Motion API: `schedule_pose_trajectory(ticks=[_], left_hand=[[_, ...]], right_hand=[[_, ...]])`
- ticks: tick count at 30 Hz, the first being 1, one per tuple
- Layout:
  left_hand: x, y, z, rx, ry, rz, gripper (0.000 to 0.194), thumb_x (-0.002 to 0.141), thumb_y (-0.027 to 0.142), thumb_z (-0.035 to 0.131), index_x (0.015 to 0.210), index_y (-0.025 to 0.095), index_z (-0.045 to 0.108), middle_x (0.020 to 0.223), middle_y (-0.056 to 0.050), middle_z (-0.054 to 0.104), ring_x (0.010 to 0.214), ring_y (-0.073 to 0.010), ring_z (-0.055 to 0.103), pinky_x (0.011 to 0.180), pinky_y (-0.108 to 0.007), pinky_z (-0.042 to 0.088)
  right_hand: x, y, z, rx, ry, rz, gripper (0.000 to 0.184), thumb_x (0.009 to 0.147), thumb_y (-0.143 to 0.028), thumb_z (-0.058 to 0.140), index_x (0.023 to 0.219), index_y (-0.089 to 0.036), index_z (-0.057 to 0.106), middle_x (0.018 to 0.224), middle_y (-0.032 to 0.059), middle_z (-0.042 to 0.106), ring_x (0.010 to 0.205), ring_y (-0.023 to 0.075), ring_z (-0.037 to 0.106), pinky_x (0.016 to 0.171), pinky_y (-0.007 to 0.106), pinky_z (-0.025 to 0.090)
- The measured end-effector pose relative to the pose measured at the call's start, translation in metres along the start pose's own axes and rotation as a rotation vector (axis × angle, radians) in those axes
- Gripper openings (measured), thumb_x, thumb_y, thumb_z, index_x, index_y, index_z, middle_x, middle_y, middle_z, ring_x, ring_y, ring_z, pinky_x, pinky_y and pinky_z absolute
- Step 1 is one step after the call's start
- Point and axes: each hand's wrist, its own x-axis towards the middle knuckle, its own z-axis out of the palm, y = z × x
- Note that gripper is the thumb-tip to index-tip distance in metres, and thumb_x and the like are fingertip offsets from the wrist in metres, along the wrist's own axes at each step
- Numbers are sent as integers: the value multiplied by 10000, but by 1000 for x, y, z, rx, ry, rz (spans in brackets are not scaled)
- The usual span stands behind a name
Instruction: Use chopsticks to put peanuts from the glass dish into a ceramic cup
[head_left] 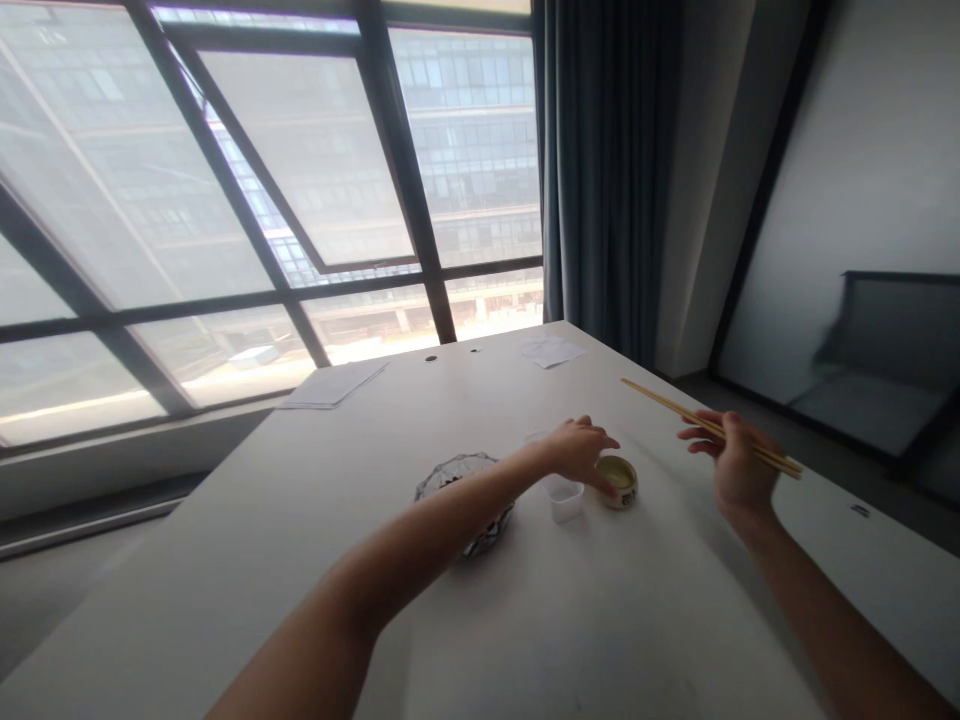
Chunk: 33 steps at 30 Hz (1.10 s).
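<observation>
By the big window (150, 200), a long white worktop (637, 620) runs away from the person. On the left of it lies a thin stack of white paper sheets (332, 385), and a small scrap of white paper (553, 350) sits farther off. Nearer the person is a round glass dish (452, 473) with a bumpy, shiny side. Some dark bits lie in it, but the left arm hides part of the dish, so I can't see them all.

The left hand (577, 450) reaches out over the dish. Its fingers are bent and close together, and their tips come down at the edge of a small round pot (616, 480), which is yellow-green inside. They seem to touch it, but I can't tell if they grip it. Just below the hand stands a small clear plastic cup (564, 500). I can't tell if anything is in it.

To the right, the right hand (739, 460) is nearly closed and holds a pair of thin wooden chopsticks (675, 410) up in the air. The chopsticks touch nothing on the worktop, and no dark bit is held in them. The pot shows no lid, and the dark bits lie in the dish
</observation>
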Motion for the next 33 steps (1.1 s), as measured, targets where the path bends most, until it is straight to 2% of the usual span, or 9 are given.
schedule_pose_trajectory(ticks=[4,12,16,19,22,26,29,33], left_hand=[[9,8,8,24,-44,40,456,1043,433,685,1412,173,624,1429,-142,614,1311,-334,597,1113,-586,483],[10,0,5,26,-81,93,408,1049,382,691,1393,170,639,1434,-141,617,1291,-323,621,1086,-572,523],[7,-1,1,-11,-45,96,434,1042,390,699,1411,172,631,1434,-141,618,1306,-330,610,1098,-579,510],[-4,-7,-11,-47,47,60,459,1046,401,692,1438,176,611,1449,-146,608,1302,-330,613,1084,-570,524],[-30,-19,-26,-78,206,-27,418,1062,396,670,1418,181,625,1441,-145,615,1291,-318,622,1084,-558,529],[-88,-41,-34,-114,436,-153,402,1073,368,657,1425,178,623,1437,-144,627,1287,-314,636,1089,-563,531],[-145,-56,-27,-134,589,-273,383,1083,341,617,1424,167,623,1415,-144,659,1312,-306,638,1139,-567,496],[-224,-62,2,-154,715,-443,371,1078,331,500,1391,201,652,1382,-124,706,1279,-283,680,1131,-495,535]], right_hand=[[0,0,-1,-7,-18,8,347,920,-446,662,854,-126,781,764,92,797,537,178,739,427,229,524],[1,-1,-3,1,-29,-1,356,934,-445,664,864,-119,787,773,94,795,544,171,742,445,224,538],[-1,-2,-1,10,-31,1,363,935,-454,681,864,-116,791,765,95,793,553,182,751,458,236,554],[-1,0,-1,32,-38,1,360,936,-461,698,873,-121,797,752,86,795,576,194,769,480,246,579],[-3,2,-2,64,-60,4,382,946,-489,708,886,-124,803,762,86,803,622,216,793,543,284,632],[-10,-1,0,94,-101,-2,388,955,-500,715,887,-130,811,765,85,809,659,234,808,644,338,681],[-21,-6,6,75,-110,-22,341,944,-465,741,884,-137,817,768,80,810,658,237,809,660,349,689],[-48,-18,15,53,-134,-2,396,956,-529,725,877,-151,818,773,93,812,655,257,810,668,381,698]])
